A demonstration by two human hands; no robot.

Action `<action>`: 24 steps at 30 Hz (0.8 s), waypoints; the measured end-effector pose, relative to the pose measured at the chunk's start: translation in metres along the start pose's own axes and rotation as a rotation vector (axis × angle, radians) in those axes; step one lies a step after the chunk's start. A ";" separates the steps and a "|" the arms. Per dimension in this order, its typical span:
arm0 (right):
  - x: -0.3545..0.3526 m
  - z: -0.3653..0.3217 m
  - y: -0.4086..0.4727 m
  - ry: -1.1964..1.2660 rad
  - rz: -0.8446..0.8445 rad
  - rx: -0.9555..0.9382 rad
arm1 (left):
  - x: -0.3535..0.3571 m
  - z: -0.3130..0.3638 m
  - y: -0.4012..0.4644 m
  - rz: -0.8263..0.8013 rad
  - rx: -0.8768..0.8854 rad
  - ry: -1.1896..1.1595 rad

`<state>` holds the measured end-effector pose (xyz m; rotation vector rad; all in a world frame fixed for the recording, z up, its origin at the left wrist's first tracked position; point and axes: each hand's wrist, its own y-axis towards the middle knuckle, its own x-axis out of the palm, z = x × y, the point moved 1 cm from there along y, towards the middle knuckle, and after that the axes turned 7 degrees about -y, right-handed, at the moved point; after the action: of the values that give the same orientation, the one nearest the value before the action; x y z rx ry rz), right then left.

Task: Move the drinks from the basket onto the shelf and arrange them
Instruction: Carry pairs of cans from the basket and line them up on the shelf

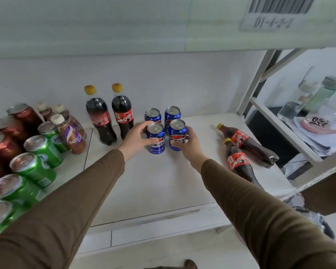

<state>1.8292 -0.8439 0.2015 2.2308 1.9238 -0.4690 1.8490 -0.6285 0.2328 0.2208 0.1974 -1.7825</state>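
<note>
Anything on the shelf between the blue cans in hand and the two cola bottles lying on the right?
Nothing: the head view shows bare white shelf between the right-hand blue can and the lying cola bottles.

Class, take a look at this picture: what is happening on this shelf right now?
A person is stocking a white shelf with drinks. The left hand grips one blue can and the right hand grips another blue can, both standing just in front of two more blue cans. Two cola bottles stand upright behind to the left, and two more bottles lie on their sides to the right. Green cans and red cans are lined up at the left.
</note>
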 end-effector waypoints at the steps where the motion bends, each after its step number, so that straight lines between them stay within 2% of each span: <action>1: 0.000 0.000 0.004 -0.019 -0.001 -0.004 | 0.000 0.000 0.004 0.008 0.000 0.008; 4: 0.000 0.003 0.013 -0.070 -0.002 -0.002 | -0.001 -0.002 0.012 0.025 0.009 0.049; 15: 0.005 0.008 0.020 0.001 -0.004 0.050 | -0.001 -0.009 0.015 0.026 0.050 0.065; 24: 0.007 0.012 -0.015 0.002 0.058 0.112 | 0.012 -0.016 -0.018 0.053 0.034 -0.053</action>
<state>1.8135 -0.8390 0.1892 2.3494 1.8716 -0.5798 1.8292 -0.6317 0.2141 0.2011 0.1224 -1.7381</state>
